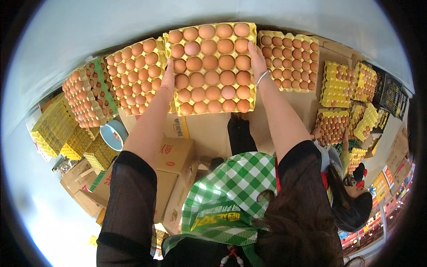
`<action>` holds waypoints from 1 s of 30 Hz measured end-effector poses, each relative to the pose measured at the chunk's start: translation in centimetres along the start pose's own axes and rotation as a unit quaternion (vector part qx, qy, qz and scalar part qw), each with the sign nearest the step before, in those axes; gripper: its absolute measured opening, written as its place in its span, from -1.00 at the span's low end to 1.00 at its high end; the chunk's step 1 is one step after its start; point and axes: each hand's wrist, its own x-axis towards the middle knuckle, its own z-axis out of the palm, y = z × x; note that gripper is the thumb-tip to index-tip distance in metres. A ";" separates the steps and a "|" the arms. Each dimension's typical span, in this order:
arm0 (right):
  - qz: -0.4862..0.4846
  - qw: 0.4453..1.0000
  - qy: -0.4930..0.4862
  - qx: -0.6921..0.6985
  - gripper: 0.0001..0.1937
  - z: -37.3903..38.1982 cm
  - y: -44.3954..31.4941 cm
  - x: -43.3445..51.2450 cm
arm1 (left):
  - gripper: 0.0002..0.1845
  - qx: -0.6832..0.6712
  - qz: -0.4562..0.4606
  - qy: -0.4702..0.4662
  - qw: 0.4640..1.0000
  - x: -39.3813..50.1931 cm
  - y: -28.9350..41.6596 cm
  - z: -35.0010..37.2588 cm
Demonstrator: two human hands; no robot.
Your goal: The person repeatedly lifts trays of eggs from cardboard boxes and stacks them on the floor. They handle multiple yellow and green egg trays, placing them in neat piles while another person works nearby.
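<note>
Between my two hands is a yellow moulded egg tray [210, 62] filled with brown eggs, at the top middle of the view. My left hand [169, 77] grips its left edge, the fingers partly hidden by the tray. On its right edge lies my right hand [257, 61], thumb on the rim and a silver bangle at the wrist. Another full egg tray [136, 76] is close beside my left hand. To the right of my right hand, a further full egg tray [291, 62] lies partly behind the fingers.
Egg trays [87, 95] stand at the left, near a light blue basin [113, 135] and stacked empty trays [55, 123]. Cardboard boxes [175, 155] stand below. At the right, a co-worker's hands [316, 132] touch an egg tray [333, 125], with black crates [394, 95] beyond.
</note>
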 end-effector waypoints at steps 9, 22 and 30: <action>-0.006 0.998 0.050 -0.030 -0.25 -0.1 1.3 1.5 | -0.12 -0.031 0.022 0.040 0.998 0.3 0.3 1.3; -0.043 0.994 0.089 -0.054 -0.27 0.5 0.9 1.0 | -0.16 -0.132 -0.115 -0.129 0.976 5.4 -1.0 -1.8; -0.064 0.984 0.112 -0.119 -0.21 0.1 0.5 1.4 | -0.22 -0.036 0.006 0.050 0.998 1.1 0.0 1.2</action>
